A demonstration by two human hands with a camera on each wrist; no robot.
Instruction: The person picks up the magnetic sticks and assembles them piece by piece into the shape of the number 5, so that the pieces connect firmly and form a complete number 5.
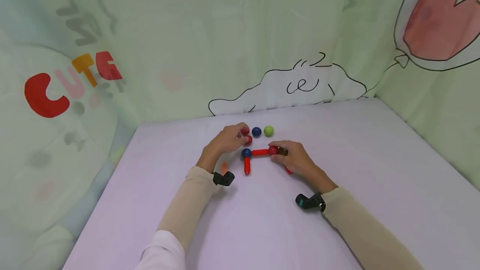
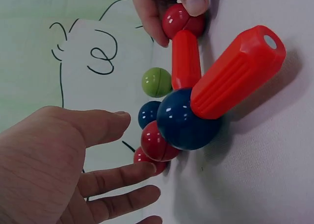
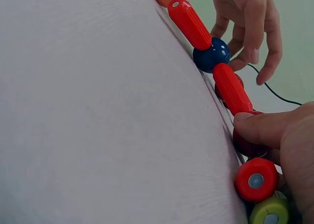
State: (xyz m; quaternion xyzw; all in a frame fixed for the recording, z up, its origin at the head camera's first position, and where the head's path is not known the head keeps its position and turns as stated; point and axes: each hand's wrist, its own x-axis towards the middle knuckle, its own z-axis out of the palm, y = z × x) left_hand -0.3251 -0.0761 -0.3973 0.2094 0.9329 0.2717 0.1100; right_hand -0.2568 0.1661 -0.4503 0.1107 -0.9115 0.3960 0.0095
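My right hand [image 1: 298, 159] pinches a red ball [image 1: 273, 150] between thumb and fingers. That ball sits at one end of a red magnetic rod [image 1: 260, 152]; a dark blue ball [image 1: 246, 153] joins its other end. From the blue ball a second red rod [image 2: 240, 72] points toward me. My left hand [image 1: 226, 138] has its fingers spread around two loose red balls [image 2: 160, 141], with a fingertip right at the farther one [image 2: 147, 161]. Beside the right hand, a red rod's end [image 3: 255, 180] and a yellow-green rod's end [image 3: 271, 212] show, partly hidden.
A loose blue ball [image 1: 256, 132] and a lime green ball [image 1: 268, 131] stand behind the joined pieces. An orange rod [image 1: 223, 168] lies near the left wrist. The pale table [image 1: 258, 220] ends at a printed curtain [image 1: 180, 53] behind.
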